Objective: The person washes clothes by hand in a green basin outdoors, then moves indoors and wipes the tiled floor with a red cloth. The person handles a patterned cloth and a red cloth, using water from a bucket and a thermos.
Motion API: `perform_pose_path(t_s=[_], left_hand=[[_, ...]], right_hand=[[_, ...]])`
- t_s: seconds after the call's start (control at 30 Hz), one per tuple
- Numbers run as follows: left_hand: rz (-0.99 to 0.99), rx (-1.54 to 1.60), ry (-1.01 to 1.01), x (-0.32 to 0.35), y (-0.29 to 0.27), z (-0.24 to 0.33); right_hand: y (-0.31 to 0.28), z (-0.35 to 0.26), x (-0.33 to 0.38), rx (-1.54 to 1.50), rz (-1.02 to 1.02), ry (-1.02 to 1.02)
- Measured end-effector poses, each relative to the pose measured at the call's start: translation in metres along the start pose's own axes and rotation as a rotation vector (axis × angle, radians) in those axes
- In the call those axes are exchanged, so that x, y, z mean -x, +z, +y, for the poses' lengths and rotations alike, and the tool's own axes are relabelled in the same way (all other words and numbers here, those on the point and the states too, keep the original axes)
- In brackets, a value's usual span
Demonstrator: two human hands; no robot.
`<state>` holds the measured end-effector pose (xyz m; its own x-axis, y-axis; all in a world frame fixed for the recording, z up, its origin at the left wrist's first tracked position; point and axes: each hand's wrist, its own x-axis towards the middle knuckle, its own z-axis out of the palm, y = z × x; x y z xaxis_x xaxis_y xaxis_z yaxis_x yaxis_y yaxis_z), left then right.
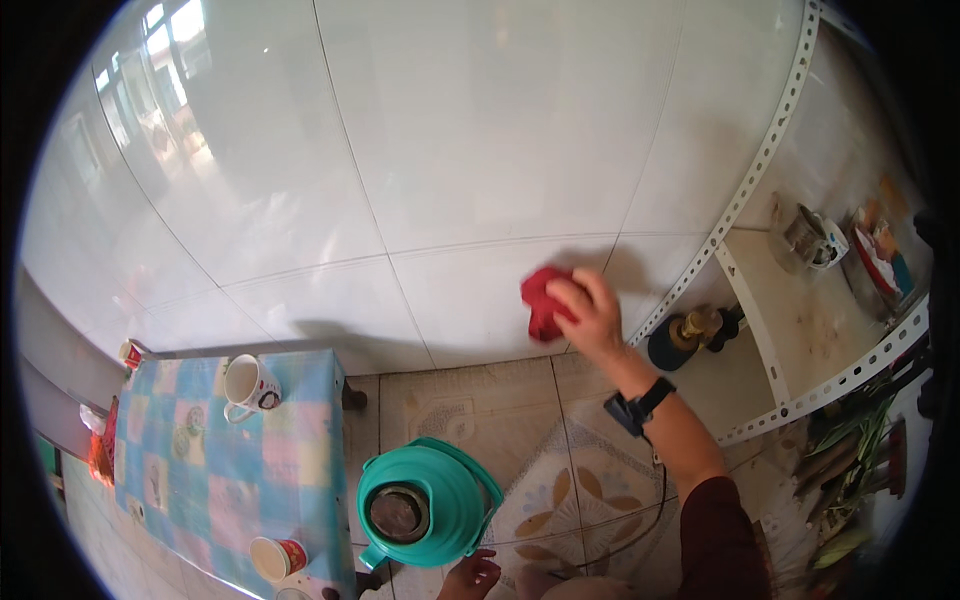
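Observation:
My right hand (590, 315) is closed on a crumpled red cloth (546, 302) and holds it at the lower part of the white tiled wall (480, 150). Its shadow falls on the tiles just beside it. A black watch (640, 407) is strapped round that wrist. Low at the bottom edge, my left hand (470, 577) shows only in part, its fingers curled with nothing visible in them. Just above it stands a teal thermos flask (455, 500) with a round brown stopper (399, 512) and a side handle; whether the hand touches it, I cannot tell.
On the left, a table with a checked cloth (210, 480) bears a white mug (250, 385) and a red paper cup (278, 558). A white metal shelf (770, 320) on the right holds jars and clutter, with a dark green bottle (675, 340) lower down. Leafy stalks (840, 470) lie beyond it.

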<state>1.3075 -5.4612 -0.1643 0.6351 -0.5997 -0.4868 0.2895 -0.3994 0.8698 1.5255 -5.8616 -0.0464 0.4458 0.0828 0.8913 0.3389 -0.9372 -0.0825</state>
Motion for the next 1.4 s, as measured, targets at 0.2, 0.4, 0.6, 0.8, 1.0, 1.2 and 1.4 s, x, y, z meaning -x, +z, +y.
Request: perform_pose_path(t_s=[0.2,0.4,0.6,0.8,1.0,1.2,1.4], left_hand=[[0.002,-0.002,0.018,-0.005,-0.002,0.001],[0.034,-0.143,-0.082,-0.002,-0.008,-0.009],[0.079,0.149,-0.090,0.005,-0.015,-0.038],[0.082,0.120,-0.124,0.003,-0.018,-0.042],[0.014,0.008,-0.108,-0.003,-0.008,-0.016],[0.002,0.013,-0.136,-0.006,-0.015,-0.019],[0.030,0.037,-0.174,0.002,-0.015,-0.027]], right_hand=[[0.030,-0.005,-0.096,0.102,0.179,-0.173],[0.100,-0.016,-0.016,0.117,-0.086,-0.534],[0.157,-0.011,0.125,0.071,-0.469,-0.459],[0.094,0.010,0.179,0.168,-0.614,-0.106],[0.037,0.026,0.123,0.147,-0.197,-0.011],[0.065,0.060,0.124,0.155,-0.289,-0.205],[0.092,0.060,0.216,0.233,-0.788,0.274]])
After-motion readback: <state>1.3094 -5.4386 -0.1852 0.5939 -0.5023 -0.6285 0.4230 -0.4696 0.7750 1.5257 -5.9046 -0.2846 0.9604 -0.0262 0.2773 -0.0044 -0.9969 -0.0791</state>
